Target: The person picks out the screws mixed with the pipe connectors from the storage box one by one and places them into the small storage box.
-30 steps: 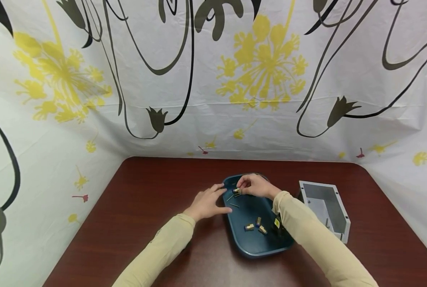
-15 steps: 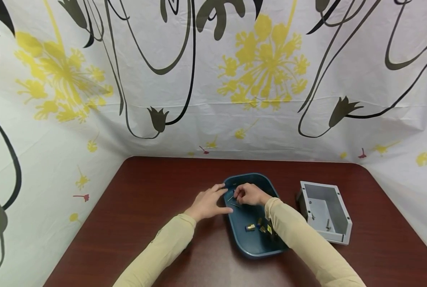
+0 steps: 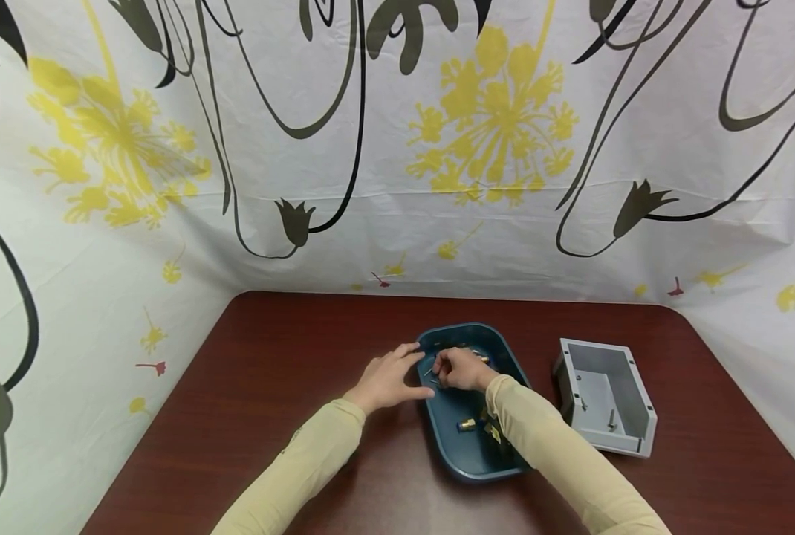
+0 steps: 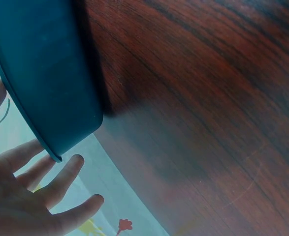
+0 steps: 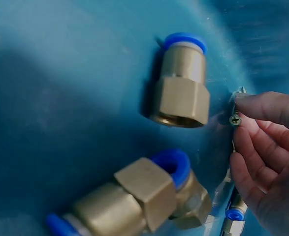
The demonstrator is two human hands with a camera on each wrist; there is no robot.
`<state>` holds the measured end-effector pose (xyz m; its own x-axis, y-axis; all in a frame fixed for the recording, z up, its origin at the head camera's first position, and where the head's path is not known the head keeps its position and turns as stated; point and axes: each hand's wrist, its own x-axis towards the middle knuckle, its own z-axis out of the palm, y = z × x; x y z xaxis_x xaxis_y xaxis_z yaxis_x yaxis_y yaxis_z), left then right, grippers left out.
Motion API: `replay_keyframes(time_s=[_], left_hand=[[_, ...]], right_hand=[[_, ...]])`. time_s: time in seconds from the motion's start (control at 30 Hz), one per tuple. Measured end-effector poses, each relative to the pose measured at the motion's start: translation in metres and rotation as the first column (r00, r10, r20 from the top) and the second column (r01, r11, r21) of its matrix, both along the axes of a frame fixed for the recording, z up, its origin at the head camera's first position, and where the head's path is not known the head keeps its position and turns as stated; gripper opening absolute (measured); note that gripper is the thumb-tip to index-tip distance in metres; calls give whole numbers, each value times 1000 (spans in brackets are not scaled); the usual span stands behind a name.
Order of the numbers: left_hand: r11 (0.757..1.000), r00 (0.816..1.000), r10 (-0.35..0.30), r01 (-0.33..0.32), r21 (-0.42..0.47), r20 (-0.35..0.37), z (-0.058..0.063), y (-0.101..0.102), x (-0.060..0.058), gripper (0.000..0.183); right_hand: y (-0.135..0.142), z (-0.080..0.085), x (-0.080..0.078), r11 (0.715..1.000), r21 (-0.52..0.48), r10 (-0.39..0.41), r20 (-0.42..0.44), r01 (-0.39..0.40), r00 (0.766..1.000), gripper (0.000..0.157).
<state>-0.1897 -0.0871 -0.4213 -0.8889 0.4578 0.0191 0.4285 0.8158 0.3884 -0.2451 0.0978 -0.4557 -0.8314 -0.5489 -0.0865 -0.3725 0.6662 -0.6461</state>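
While shiny fittings sit mid-frame, our right hand pinches a screw, long up-and-down, head low, left hand wide

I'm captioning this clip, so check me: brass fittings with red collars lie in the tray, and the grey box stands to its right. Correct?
Not quite: the collars are blue, not red, as the right wrist view shows. Brass fittings do lie in the tray, with the grey box to its right.
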Motion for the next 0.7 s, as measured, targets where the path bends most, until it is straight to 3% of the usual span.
replay_keyframes(time_s=[0.53,0.7], left_hand=[[1000,1000,0,0,8,8,2,0,0,68],[1000,1000,2,-2,3,10,2,0,1,69]], right_hand=[[-3,-1,5,997,18,71,-77,-70,994,16],[-3,-2,5,998,11,59,-72,-58,996,16]])
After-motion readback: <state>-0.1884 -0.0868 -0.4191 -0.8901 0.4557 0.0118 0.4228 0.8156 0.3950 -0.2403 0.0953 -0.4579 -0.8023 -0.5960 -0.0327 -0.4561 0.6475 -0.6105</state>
